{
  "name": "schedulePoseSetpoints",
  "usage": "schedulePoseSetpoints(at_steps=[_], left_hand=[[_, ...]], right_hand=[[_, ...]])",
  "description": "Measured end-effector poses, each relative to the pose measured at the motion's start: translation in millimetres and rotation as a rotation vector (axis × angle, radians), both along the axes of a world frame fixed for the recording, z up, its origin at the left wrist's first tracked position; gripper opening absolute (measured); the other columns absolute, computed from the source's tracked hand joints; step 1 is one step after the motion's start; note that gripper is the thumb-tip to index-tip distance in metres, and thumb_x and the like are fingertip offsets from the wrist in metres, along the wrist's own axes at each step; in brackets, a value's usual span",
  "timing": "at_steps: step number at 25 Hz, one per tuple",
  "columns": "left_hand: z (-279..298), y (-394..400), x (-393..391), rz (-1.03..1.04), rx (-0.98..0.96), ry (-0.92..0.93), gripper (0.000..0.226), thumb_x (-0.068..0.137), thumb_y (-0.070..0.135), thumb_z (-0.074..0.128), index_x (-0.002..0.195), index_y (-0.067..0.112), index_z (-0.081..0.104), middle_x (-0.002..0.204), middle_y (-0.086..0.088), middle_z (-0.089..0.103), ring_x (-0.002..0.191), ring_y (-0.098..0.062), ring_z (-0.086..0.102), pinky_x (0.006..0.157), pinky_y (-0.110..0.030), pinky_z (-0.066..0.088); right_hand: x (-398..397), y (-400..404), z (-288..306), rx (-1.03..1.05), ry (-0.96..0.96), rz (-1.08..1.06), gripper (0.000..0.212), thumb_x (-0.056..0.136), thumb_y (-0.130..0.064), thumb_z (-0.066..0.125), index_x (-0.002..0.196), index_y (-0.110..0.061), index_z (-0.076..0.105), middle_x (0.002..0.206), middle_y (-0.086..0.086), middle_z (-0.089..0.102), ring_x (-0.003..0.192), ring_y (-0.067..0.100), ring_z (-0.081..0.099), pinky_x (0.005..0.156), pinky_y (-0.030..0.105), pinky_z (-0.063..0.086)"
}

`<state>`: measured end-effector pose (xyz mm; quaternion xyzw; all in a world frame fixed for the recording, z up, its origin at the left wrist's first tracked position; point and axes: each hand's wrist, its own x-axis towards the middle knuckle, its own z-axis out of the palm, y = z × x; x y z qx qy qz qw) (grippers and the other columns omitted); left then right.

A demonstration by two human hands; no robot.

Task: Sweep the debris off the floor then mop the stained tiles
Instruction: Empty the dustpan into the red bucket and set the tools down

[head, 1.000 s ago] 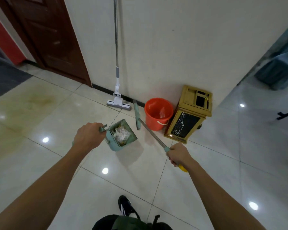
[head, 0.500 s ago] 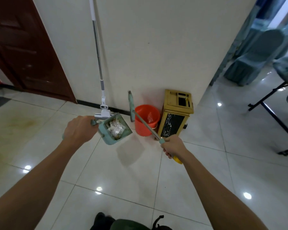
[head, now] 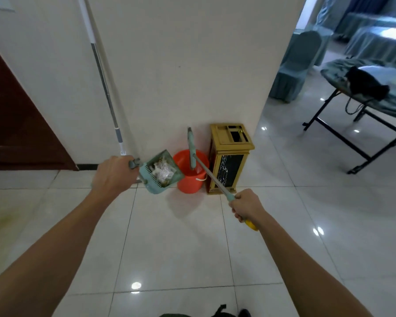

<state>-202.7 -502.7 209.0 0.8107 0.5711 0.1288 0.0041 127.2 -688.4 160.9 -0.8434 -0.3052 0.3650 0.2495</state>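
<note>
Head view: left hand (head: 114, 176), grip clenched round the handle of a teal dustpan (head: 161, 171), raised off the floor, crumpled debris (head: 162, 171) inside. Right hand (head: 247, 205), grip clenched on the broom (head: 212, 178), head up over the orange bucket (head: 190, 177). Gold bin (head: 229, 156) just beside. Mop (head: 103, 81) leaning against the wall.

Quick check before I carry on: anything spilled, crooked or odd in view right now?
Nothing spilled. The floor tile at far left carries a yellowish stain. The debris sits inside the raised dustpan.
</note>
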Motion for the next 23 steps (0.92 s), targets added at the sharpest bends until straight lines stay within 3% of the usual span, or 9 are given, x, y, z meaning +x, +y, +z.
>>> schedulePoseSetpoints(at_steps=[8, 17, 23], left_hand=[[-10, 63, -6, -0.09, 0.034, 0.016, 0.018, 0.088, 0.036, 0.06, 0.079, 0.022, 0.065, 0.058, 0.004, 0.044, 0.049, -0.025, 0.044, 0.05, -0.03, 0.036], [-19, 101, 25, -0.128, 0.021, 0.068, 0.016, 0.092, 0.033, 0.056, 0.083, 0.021, 0.062, 0.058, 0.002, 0.047, 0.051, -0.025, 0.047, 0.052, -0.032, 0.038], [-21, 141, 42, -0.197, 0.004, 0.08, 0.014, 0.093, 0.027, 0.055, 0.087, 0.017, 0.063, 0.061, 0.001, 0.046, 0.053, -0.023, 0.044, 0.054, -0.031, 0.035]], right_hand=[[-36, 21, -7, -0.064, -0.052, -0.11, 0.01, 0.093, -0.011, 0.063, 0.099, -0.003, 0.061, 0.093, 0.018, 0.067, 0.06, 0.02, 0.059, 0.045, 0.024, 0.049], [-24, 54, -17, -0.075, -0.052, -0.107, 0.008, 0.092, -0.011, 0.063, 0.094, -0.004, 0.063, 0.083, 0.015, 0.066, 0.055, 0.019, 0.059, 0.047, 0.027, 0.056], [-29, 79, -8, -0.073, -0.02, -0.14, 0.007, 0.093, -0.008, 0.06, 0.098, -0.004, 0.062, 0.081, 0.015, 0.062, 0.055, 0.019, 0.055, 0.045, 0.025, 0.049]])
